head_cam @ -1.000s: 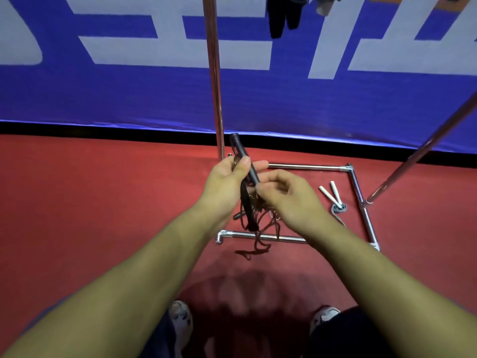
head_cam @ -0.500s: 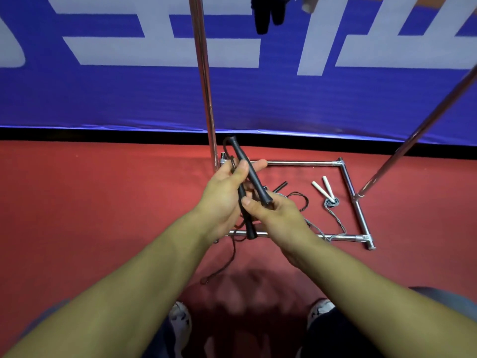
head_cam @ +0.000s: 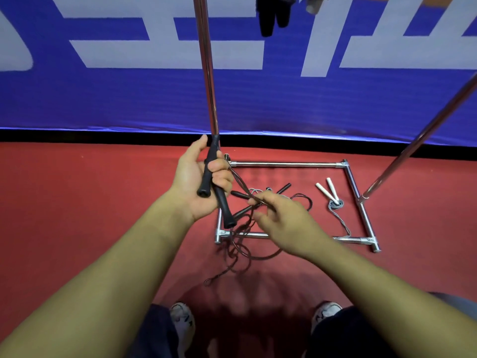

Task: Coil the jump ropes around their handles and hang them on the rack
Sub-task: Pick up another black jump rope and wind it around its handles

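Observation:
My left hand grips two black jump-rope handles side by side in front of the rack's left pole. Their thin dark cord runs from the top of the handles down to my right hand, which pinches it, and then hangs in loose loops over the floor. Another black-handled rope lies on the floor inside the rack's base frame. A white-handled rope with a grey coiled cord lies further right. Dark handles hang at the top edge.
The chrome rack's second pole slants up at the right. A blue banner wall stands close behind the rack. The floor is red. My two shoes show at the bottom.
My right hand let go of the handles and slid down to the cord, pulling it out to the right. My left hand now holds both handles more upright.

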The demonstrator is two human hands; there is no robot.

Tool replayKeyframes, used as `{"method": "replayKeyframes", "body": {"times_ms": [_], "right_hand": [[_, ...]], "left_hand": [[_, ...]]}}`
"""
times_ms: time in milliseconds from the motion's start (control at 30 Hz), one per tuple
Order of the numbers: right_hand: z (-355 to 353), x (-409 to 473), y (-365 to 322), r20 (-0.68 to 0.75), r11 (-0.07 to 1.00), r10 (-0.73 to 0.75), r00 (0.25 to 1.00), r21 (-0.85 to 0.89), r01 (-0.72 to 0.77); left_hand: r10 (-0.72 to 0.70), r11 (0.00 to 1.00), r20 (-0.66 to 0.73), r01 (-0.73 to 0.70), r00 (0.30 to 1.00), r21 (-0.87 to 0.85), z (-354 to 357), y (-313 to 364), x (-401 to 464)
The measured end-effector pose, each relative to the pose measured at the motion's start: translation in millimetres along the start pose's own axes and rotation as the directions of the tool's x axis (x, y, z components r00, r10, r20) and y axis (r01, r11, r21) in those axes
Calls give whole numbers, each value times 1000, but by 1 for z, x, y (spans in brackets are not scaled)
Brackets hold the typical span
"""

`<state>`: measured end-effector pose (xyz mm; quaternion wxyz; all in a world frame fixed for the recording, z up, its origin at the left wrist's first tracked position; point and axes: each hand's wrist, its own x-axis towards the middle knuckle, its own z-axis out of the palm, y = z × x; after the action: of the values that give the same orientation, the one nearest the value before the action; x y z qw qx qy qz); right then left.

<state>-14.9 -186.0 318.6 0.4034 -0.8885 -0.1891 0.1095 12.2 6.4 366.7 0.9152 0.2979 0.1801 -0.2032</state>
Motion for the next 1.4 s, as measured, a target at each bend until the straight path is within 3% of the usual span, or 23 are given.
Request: {"method": "replayKeyframes", "body": {"times_ms": [67,100,167,233,333,467,533,600,667,733,833,900,1000,1133,1233,1300,1400], "right_hand": [[4,-2,7,-9,975,-50,999,-216,47],[4,-1,10,-47,981,-25,999,-196,15],[-3,3,11,-131,997,64,989,56,-57],[-9,7,11,-87,974,53,995,223,-33],[1,8,13,64,973,-107,992,210,92],[14,9,19,68,964,-62,996,263,43],[11,12,17,-5,963,-83,997,257,81],[3,16,18,-206,983,-102,973,131,130],[-12,20,20,-424,991,-53,904,87,99],[-30,22,21,-541,984,49,840,170,52],[-42,22,19,-560,970,116,820,242,28],[-40,21,19,-548,981,96,831,194,15],[-36,18,17,-539,983,77,839,180,26],[-38,15,10,-523,970,48,851,229,86],[-37,13,4,-487,974,34,873,210,80],[-36,12,0,-491,978,28,870,195,79],[-41,15,0,-522,961,88,849,270,66]], "left_hand": [[-29,993,20,27,999,116,2,-1,-1],[-49,982,51,39,997,184,3,-1,-3],[-125,951,164,71,979,301,4,-2,-7],[-249,919,307,124,919,374,4,-4,-10],[-419,853,422,190,804,486,3,-10,-11],[-500,798,452,190,739,571,2,-14,-11],[-470,810,451,168,759,562,3,-13,-15],[-382,814,388,107,839,571,4,-13,-18],[-277,794,283,53,918,606,1,-10,-19],[-251,763,230,46,940,644,-1,-7,-20],[-234,739,205,37,950,673,0,-11,-21],[-129,684,188,-50,974,728,4,-20,-19],[-4,498,159,-136,987,856,0,-30,-12],[56,303,88,-101,995,947,-10,-33,-4],[48,154,120,-126,992,980,-11,-39,-3],[44,79,154,-157,987,984,-10,-47,-3],[146,52,187,-196,972,979,-9,-51,-2]]}}
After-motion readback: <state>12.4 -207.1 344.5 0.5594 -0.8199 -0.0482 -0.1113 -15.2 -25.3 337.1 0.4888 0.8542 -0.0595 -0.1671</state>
